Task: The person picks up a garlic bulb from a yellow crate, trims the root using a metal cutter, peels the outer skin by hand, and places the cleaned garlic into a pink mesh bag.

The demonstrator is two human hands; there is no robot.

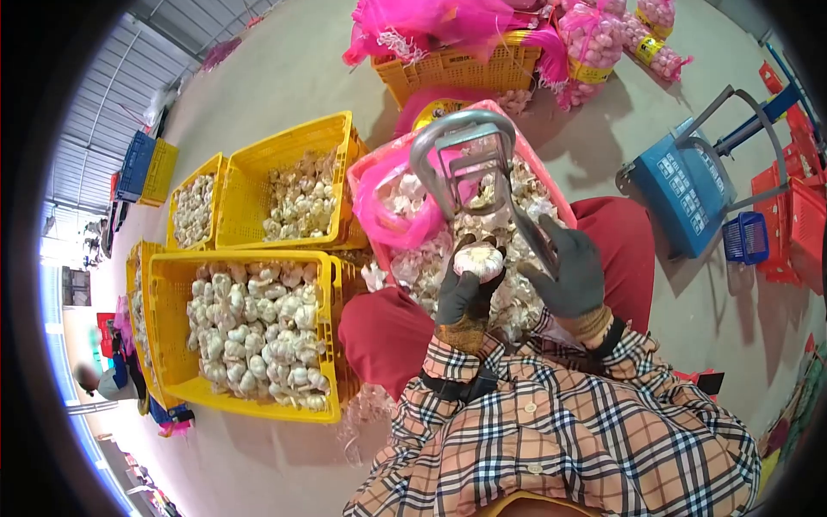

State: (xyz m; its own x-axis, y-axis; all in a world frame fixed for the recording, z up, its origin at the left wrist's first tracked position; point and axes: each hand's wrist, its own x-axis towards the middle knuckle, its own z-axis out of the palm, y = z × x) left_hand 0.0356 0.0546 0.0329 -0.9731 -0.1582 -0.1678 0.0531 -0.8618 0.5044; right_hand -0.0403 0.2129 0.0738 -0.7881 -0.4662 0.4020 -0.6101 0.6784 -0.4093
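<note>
My left hand (465,289), in a dark glove, closes its fingers around a whitish garlic bulb (479,261). The gloved right hand (568,271) is beside a grey metal handle (532,237), its fingers stretched and thumb apart; the handle's lower end lies between thumb and fingers. That handle belongs to a curved grey metal frame (422,155) standing over a pink basket (551,185). Garlic skins and scraps (517,306) fill the basket between my knees. A bright pink mesh bag (370,202) hangs over its left side.
At left, a yellow crate (241,412) holds many garlic bulbs; behind it another yellow crate (284,138) holds more. Pink net sacks of garlic (594,43) lie beyond the basket. To the right are a blue platform scale (685,189), a small blue basket (746,238) and red crates (808,220).
</note>
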